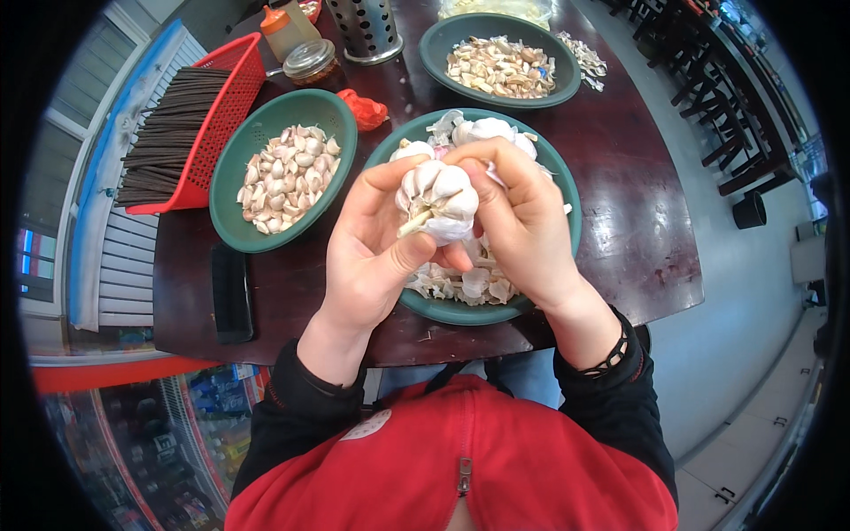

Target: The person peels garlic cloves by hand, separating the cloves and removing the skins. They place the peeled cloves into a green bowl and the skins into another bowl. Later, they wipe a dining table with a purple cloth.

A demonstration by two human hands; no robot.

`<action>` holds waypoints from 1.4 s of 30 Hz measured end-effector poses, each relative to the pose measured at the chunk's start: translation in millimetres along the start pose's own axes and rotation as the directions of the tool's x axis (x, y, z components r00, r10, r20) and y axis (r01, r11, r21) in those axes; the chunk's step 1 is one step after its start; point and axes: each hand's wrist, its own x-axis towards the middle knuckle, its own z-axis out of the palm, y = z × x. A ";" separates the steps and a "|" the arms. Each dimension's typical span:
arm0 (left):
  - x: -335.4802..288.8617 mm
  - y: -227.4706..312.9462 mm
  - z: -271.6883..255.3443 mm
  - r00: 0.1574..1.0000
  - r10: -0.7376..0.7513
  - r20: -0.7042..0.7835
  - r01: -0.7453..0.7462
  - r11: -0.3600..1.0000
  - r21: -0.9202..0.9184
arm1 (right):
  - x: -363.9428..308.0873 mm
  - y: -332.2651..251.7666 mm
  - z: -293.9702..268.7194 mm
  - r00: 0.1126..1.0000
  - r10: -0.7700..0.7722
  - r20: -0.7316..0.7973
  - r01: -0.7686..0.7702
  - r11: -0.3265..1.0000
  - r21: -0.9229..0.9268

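A whole garlic bulb (440, 199), its stem toward me, is held over a green bowl (574, 208). My left hand (367, 243) is closed round the bulb's left side, with the thumb beneath it. At the bulb's right side my right hand (522, 221) pinches with thumb and forefinger, a bit of pale skin showing at the fingertips. More garlic bulbs (489, 130) lie in the far part of that bowl, and loose papery skins (474, 285) cover its near part. The hands hide the bowl's middle.
A green colander (232, 228) of separated cloves (292, 177) stands at left. Another green bowl (434, 66) with cloves sits at the back. A red basket (232, 106) of dark sticks, a glass jar (312, 62), a perforated metal holder (367, 31) and a black phone (232, 296) are also on the table (637, 212).
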 end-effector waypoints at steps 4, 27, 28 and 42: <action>1.9 7.0 -4.8 0.991 0.098 0.095 -0.091 0.993 -0.079 | 7.7 5.2 -15.5 0.997 -0.043 -0.064 0.026 0.967 -0.252; 0.6 -4.3 -0.8 0.959 0.280 -0.035 -0.262 0.929 0.260 | 6.2 -17.3 -28.6 0.991 -0.096 -0.091 0.045 0.890 -0.454; 1.7 -4.8 -1.7 0.959 0.283 -0.022 -0.265 0.919 0.293 | 6.9 -17.1 -29.8 0.989 -0.141 -0.033 0.118 0.915 -0.386; -1.8 -7.6 -5.6 0.967 0.254 -0.004 -0.213 0.822 0.528 | 0.0 -14.5 -28.5 0.956 -0.288 0.056 0.292 0.915 -0.280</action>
